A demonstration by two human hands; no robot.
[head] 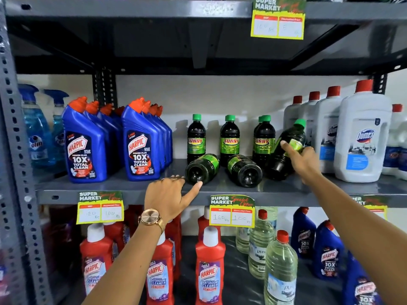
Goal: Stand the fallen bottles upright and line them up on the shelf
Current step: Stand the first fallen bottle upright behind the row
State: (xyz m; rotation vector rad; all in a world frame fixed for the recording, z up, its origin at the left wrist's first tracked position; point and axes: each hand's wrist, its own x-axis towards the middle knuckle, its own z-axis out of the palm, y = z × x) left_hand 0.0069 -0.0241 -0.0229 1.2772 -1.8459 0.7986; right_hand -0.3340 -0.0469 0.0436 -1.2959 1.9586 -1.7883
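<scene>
While two dark bottles [202,168] are lying on their sides at centre frame, a tilted bottle [286,148] is being gripped by the right hand [302,158] at centre right for righting, and the loosely open left hand [169,194] is being held empty beside the nearer one.

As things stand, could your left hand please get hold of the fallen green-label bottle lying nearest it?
Probably yes: the left hand already sits at the shelf edge, thumb touching that fallen bottle's base, with nothing between them.
</scene>
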